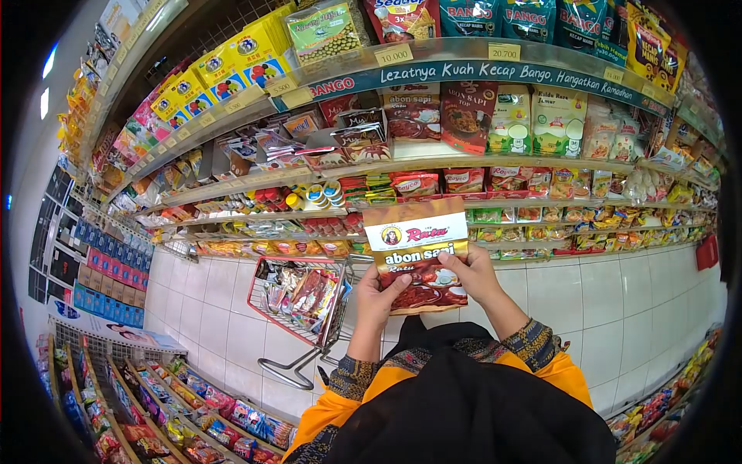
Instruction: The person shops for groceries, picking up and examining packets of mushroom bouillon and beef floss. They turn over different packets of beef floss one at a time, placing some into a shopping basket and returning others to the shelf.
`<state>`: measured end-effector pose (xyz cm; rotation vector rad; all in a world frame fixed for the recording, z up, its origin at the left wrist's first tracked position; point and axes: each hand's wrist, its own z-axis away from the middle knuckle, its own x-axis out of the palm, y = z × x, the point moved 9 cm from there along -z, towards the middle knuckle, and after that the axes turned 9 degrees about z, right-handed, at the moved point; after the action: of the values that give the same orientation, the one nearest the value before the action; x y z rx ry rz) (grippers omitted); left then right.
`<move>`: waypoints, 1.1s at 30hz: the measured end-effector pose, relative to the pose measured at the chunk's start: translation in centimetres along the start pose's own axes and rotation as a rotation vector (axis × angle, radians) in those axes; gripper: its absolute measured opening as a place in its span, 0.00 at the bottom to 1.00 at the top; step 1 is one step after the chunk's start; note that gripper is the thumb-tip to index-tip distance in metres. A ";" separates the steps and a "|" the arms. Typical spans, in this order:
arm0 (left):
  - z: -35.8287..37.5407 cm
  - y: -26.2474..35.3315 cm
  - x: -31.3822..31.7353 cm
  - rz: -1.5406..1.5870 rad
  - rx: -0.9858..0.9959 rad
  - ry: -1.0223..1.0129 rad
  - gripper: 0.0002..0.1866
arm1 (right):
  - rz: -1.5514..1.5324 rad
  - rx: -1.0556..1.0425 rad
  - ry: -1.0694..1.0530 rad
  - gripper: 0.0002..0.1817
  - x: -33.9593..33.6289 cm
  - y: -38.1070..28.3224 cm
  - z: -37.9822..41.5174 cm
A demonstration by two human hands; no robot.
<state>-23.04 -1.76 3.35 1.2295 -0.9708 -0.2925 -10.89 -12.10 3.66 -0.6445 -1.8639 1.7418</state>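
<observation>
A brown and gold packet of abon sapi (421, 259) is held upright in front of me, its printed front facing me. My left hand (379, 298) grips its lower left edge, thumb on the front. On the right edge my right hand (473, 276) pinches it the same way, the thumb across the printing. The fingers behind the packet are hidden. Beyond it, on a shelf, stand a similar abon sapi packet (413, 116) and a dark red packet (468, 116).
A shopping cart (301, 298) with packets in it stands to my left on the white tiled floor (610, 309). Stocked shelves curve across the front, with a green strip (479, 71) along one edge. More racks of snacks (193, 410) line the lower left and lower right.
</observation>
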 end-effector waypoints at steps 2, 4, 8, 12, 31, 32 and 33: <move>0.0 -0.3 0.1 0.024 -0.006 -0.008 0.18 | -0.049 0.005 0.025 0.10 -0.1 0.2 0.0; -0.1 -0.7 0.1 0.037 -0.022 -0.016 0.18 | -0.053 -0.001 0.028 0.10 -0.2 0.6 -0.1; -0.9 -1.1 -0.2 0.030 -0.053 -0.014 0.17 | -0.045 0.029 0.016 0.09 -0.5 1.6 -0.4; -2.4 -1.0 -0.1 0.037 -0.057 0.025 0.14 | -0.136 0.059 0.050 0.10 -0.6 1.6 -1.0; -12.5 -2.2 -2.9 0.068 -0.014 -0.045 0.12 | 0.112 -0.002 -0.013 0.20 0.0 5.1 -8.5; -13.1 -2.4 -3.0 0.059 -0.037 -0.062 0.12 | 0.127 -0.034 0.010 0.20 -0.2 6.2 -9.1; -13.5 -2.7 -3.1 0.050 -0.063 -0.078 0.12 | 0.141 -0.063 0.032 0.20 -0.3 6.8 -9.6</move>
<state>-13.85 8.23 -0.59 1.1415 -1.0504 -0.3309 -4.40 -4.58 -2.62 -0.8423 -1.8979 1.7541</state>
